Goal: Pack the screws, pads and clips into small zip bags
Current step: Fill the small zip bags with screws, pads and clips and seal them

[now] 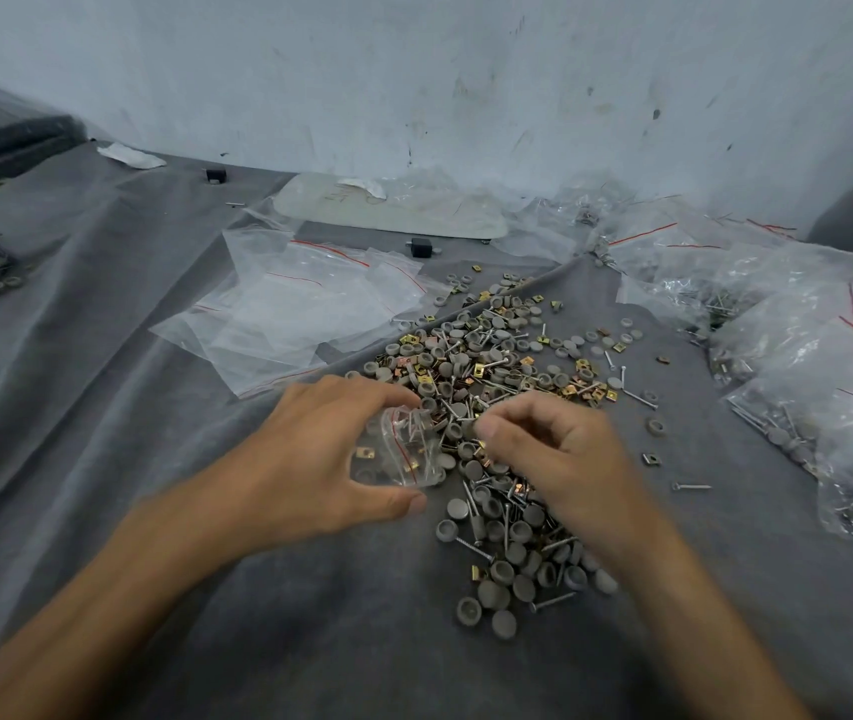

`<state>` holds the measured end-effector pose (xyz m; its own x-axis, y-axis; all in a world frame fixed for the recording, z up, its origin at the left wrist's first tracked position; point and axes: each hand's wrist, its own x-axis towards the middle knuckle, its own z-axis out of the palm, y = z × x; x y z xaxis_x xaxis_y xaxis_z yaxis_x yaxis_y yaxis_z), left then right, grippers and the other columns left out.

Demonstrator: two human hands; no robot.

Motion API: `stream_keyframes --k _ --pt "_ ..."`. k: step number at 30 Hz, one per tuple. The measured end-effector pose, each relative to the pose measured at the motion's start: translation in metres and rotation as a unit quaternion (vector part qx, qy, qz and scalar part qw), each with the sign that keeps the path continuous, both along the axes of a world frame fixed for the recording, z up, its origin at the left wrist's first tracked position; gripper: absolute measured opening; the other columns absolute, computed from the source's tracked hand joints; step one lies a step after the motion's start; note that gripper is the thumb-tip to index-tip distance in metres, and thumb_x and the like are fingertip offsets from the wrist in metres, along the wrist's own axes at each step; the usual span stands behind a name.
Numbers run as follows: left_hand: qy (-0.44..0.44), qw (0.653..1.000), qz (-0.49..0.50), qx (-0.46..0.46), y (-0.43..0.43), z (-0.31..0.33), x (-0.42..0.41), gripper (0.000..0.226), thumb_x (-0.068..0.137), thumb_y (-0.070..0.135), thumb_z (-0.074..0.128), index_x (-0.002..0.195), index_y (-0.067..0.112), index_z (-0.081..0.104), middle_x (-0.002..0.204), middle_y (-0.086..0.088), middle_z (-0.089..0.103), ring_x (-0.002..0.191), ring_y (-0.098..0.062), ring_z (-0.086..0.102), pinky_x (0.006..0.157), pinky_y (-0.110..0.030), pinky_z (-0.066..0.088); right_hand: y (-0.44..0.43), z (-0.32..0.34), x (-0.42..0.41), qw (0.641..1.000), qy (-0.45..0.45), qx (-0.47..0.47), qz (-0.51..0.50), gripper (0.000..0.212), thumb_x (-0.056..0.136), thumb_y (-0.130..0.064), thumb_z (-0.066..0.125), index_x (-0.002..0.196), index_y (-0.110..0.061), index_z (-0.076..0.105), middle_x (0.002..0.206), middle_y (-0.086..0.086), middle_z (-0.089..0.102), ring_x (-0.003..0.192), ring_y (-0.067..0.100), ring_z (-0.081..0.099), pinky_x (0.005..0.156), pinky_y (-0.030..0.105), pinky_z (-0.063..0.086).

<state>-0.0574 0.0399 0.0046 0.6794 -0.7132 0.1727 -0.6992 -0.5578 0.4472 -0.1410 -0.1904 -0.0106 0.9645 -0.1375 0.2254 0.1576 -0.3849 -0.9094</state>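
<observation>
- Hands first: your left hand (320,459) curls thumb and fingers around a small zip bag (403,452); a few brass-coloured clips show inside it.
- Your right hand (554,449) sits at the pile (492,387) of screws, pads and clips at 12 o'clock on the table (102,407), fingers curled. Blur hides whether it pinches anything.
- At 11 o'clock lie empty bags (300,309); at 3 o'clock, filled bags (829,397), cut off by the frame edge.
- Scrawl on the pale board (393,213) cannot be read.

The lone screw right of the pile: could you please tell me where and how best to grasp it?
Pinch the screw mid-shaft from above, across its near and far sides; it lies flat on the cloth, crosswise, clear of other parts.
</observation>
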Motion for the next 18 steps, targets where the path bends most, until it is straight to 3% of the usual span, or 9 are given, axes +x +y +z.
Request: stream_keyframes --k 3,11,15,18 --pt "-0.002 1.000 0.001 0.004 0.000 0.000 0.000 0.081 0.066 0.080 0.059 0.138 0.046 0.044 0.133 0.029 0.045 0.124 0.008 0.032 0.109 -0.024 0.026 0.020 -0.011 0.002 1.000 0.002 -0.004 0.024 0.007 0.093 -0.031 0.073 0.088 -0.029 0.076 0.067 -0.009 0.066 0.058 -0.002 0.054 0.052 0.015 0.042" --pt "0.004 1.000 0.003 0.002 -0.001 0.002 -0.001 0.086 0.063 0.084 0.051 0.139 0.045 0.044 0.134 0.027 0.047 0.123 0.009 0.031 0.111 -0.028 0.028 0.032 -0.018 0.003 0.997 -0.005 -0.072 0.021 0.007 0.094 -0.026 0.072 0.094 -0.028 0.078 0.072 -0.012 0.070 0.063 0.002 0.062 0.055 0.013 0.043" --pt "0.003 1.000 0.005 0.003 0.000 0.004 -0.002 0.081 0.070 0.078 0.066 0.140 0.046 0.042 0.133 0.028 0.044 0.119 0.012 0.027 0.107 -0.024 0.026 0.022 -0.014 0.004 0.998 -0.017 -0.054 -0.004 0.010 0.096 -0.023 0.070 0.100 -0.029 0.077 0.073 -0.011 0.071 0.059 0.003 0.061 0.053 0.015 0.044" --pt "0.005 1.000 0.004 0.003 0.001 0.004 -0.002 0.076 0.075 0.069 0.071 0.141 0.046 0.040 0.131 0.029 0.042 0.116 0.013 0.025 0.102 -0.021 0.023 0.004 -0.012 0.006 0.988 -0.037 -0.135 -0.070 0.007 0.096 -0.028 0.069 0.099 -0.031 0.074 0.078 -0.012 0.070 0.073 0.006 0.065 0.063 0.020 0.050"
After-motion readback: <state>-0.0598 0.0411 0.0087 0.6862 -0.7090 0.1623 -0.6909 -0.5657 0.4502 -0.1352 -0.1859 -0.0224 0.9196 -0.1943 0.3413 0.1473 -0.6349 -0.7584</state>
